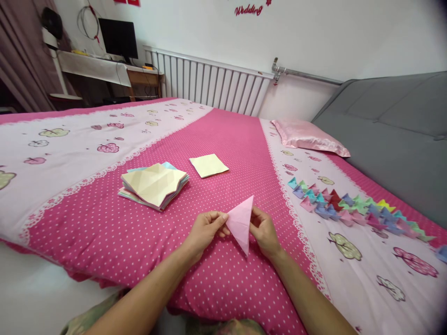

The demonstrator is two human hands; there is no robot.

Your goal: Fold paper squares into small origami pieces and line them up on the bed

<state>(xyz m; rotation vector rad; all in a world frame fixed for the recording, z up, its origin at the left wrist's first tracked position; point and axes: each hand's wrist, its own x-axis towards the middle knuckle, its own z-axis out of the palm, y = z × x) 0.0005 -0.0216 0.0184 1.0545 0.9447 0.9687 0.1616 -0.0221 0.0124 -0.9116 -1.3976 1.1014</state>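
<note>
Forearms (157,284): reached in over the near edge of the bed (230,135).
Left hand (208,228): pinched the left corner of the pink paper (239,221) between thumb and fingers.
Right hand (264,232): closed in on the paper's right edge and gripped there, fingertips partly hidden behind.
Pink paper: held up between both hands as a folded triangle, above the bed's near edge.
Stack (153,186): lay loosely piled, left of the paper, in from the near edge.
Yellow square (209,165): lay flat, farther from that edge.
Folded pieces (359,204): stood in rows near the right edge.
Folding: looked partway done, probably at a shaping step.
Next move: seemed to call for steady pinches, aligned edges and a firm crease.
</note>
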